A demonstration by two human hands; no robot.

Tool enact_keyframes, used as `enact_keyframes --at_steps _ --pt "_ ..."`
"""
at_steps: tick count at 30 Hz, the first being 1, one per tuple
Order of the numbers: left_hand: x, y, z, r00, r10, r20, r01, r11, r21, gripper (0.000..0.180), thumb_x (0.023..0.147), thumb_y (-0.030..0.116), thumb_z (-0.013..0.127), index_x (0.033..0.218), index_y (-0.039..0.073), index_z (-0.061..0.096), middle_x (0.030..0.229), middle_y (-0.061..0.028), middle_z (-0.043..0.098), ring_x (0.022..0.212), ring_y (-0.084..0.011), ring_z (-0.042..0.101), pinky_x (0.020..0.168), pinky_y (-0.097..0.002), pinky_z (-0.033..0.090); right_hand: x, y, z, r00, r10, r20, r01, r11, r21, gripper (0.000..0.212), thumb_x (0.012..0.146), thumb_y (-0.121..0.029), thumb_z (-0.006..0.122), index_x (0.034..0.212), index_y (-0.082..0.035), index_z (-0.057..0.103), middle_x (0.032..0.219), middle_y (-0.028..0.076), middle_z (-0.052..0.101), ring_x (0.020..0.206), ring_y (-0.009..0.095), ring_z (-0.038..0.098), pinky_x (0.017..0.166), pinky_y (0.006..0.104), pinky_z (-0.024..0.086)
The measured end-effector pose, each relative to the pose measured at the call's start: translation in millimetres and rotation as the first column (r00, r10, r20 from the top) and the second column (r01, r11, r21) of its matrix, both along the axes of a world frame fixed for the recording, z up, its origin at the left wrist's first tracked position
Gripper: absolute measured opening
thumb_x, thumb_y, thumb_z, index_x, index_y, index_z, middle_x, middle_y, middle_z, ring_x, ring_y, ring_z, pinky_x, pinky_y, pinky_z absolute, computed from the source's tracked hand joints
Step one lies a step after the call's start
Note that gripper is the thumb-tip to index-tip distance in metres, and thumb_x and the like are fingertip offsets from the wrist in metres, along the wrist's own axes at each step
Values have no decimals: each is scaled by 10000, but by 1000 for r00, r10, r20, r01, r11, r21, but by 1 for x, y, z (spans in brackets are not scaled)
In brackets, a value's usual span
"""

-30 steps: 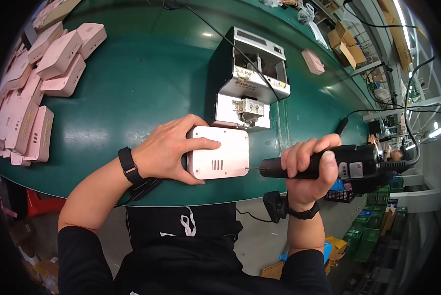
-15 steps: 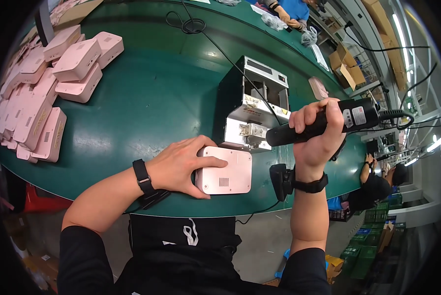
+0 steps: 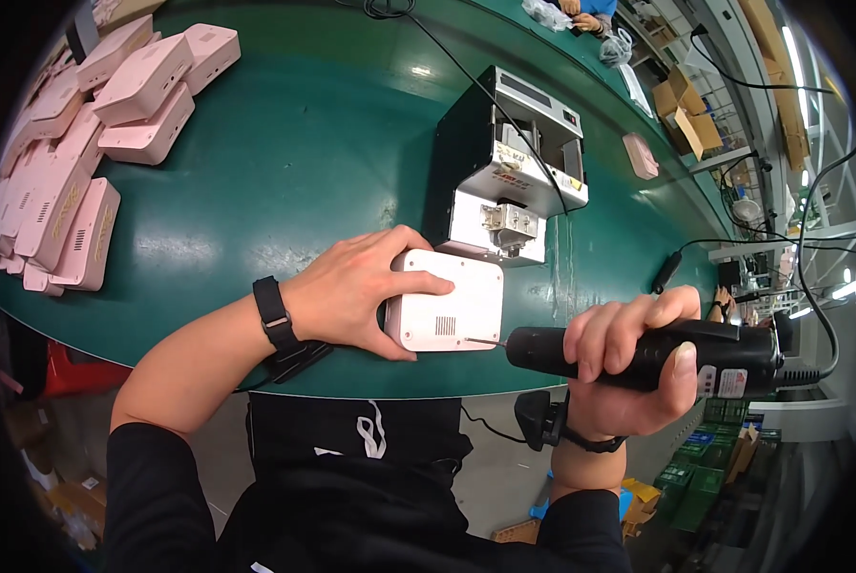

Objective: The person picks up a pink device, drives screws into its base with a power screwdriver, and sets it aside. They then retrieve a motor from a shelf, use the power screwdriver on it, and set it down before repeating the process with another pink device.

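Note:
A pale pink plastic case (image 3: 471, 291) with a small vent grille and screw holes lies flat on the green table near its front edge. My left hand (image 3: 356, 286) is closed on the case's left side, with one finger stretched over its top. In my right hand (image 3: 628, 353), the fingers are wrapped around a black corded electric screwdriver (image 3: 542, 351). It is held nearly level, and its thin bit reaches the front part of the case, beside the grille. Whether a screw sits at the bit's tip is too small to tell.
Just beyond the case stands a black and silver screw feeder machine (image 3: 514, 162). Several similar pink cases (image 3: 65, 162) are piled at the left, and one pink piece (image 3: 641, 156) lies at the far right. A black cable (image 3: 466, 72) crosses above the feeder. Another person's hands (image 3: 581, 14) show across the table.
My right hand has brought the screwdriver from beside the feeder down toward me, so its bit is now at the case. My left hand keeps its hold. The view has shifted slightly.

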State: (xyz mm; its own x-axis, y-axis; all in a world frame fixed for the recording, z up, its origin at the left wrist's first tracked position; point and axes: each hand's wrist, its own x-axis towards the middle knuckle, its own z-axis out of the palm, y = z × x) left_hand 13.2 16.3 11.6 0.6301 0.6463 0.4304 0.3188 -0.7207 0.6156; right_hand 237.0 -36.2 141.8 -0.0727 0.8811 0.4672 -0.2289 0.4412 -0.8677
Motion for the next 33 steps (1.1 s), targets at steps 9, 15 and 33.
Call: enact_keyframes --at_steps 9,15,33 --pt "2 -1 -1 1000 14 15 -13 999 -44 707 536 366 883 1177 210 629 1138 -97 499 977 -291 582 793 -382 520 -5 -14 -8 999 9 34 -3 986 -165 376 851 -359 636 973 -102 391 631 43 485 485 171 470 525 349 434" --pt "4 0 -4 998 23 61 -20 999 -50 704 524 358 889 1165 208 637 1131 -93 501 974 -285 583 788 -378 523 -5 -11 -9 1000 16 18 -12 972 -235 425 827 -364 690 964 -113 376 651 48 503 531 179 500 559 352 443" --pt "1 -2 -2 1000 9 19 -9 1000 -9 683 556 400 868 1175 231 636 1155 -94 510 1003 -285 567 832 -385 486 2 89 7 976 -204 80 199 978 65 236 963 -314 434 977 -84 487 625 22 438 484 142 422 525 320 387"
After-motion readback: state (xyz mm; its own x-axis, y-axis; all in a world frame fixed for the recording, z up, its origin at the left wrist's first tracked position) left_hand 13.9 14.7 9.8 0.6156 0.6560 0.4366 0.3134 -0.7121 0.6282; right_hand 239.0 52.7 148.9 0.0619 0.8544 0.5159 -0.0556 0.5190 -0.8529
